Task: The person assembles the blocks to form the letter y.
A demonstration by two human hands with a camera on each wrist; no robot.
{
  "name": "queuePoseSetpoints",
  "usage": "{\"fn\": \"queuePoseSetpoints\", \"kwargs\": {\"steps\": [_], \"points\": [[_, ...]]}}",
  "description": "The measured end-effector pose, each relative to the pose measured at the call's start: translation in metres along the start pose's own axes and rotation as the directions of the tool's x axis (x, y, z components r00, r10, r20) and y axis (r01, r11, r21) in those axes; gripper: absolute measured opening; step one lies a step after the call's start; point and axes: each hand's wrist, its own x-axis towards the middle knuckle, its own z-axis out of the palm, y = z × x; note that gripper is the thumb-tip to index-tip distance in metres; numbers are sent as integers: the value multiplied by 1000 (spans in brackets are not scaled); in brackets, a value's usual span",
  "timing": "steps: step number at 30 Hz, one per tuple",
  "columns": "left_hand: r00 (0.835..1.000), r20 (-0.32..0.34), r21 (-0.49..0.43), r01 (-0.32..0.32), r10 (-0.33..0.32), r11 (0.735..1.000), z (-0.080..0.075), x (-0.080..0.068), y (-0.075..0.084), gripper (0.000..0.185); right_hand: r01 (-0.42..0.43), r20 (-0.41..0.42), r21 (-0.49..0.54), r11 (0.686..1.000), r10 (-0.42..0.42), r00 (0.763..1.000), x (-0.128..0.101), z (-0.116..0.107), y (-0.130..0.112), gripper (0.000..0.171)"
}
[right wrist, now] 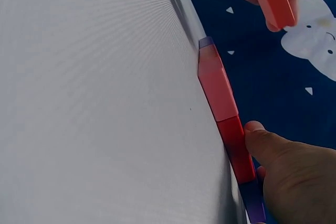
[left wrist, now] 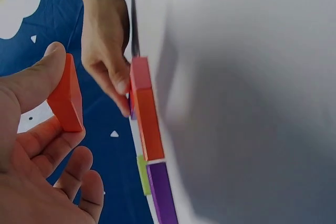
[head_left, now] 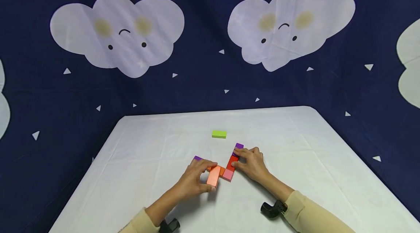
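Note:
My left hand (head_left: pixel 193 180) pinches an orange block (head_left: pixel 213 176) between thumb and fingers, raised above the table. Its other fingers curl loosely below the block in the left wrist view. At the right, my right hand (head_left: pixel 252 162) rests on the row of blocks, its thumb at a red block (right wrist: pixel 235 148) and a forefinger over a purple block (head_left: pixel 239 146). A pink block (head_left: pixel 228 174) meets the red one's near end. Leftward from it lie a second orange block (left wrist: pixel 149 124) and another purple block (left wrist: pixel 163 192), partly hidden by my left hand in the head view.
A lime green block (head_left: pixel 218 134) lies apart, farther back on the white-covered table (head_left: pixel 279 131). Behind the table hangs a dark blue cloth (head_left: pixel 203 90) with clouds and triangles. Black wrist mounts (head_left: pixel 273 209) sit by both sleeves.

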Motion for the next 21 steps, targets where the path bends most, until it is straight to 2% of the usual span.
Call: {"fn": "queuePoseSetpoints", "kwargs": {"steps": [6, 11, 15, 21], "points": [[999, 33, 61, -27, 25, 998, 10, -9, 3, 65, 3, 3, -2, 1000, -3, 1000, 0, -1, 0, 51], [995, 92, 88, -55, 47, 995, 19, -14, 2, 67, -5, 13, 6, 1000, 5, 1000, 1, -1, 1, 51], [991, 136, 59, -18, 9, 998, 24, -15, 0, 67, -9, 22, 4, 1000, 9, 1000, 0, 0, 0, 51], [988, 154, 48, 24, -31, 999, 29, -13, -3, 68, -6, 19, 8, 1000, 6, 1000, 0, 0, -1, 51]]}}
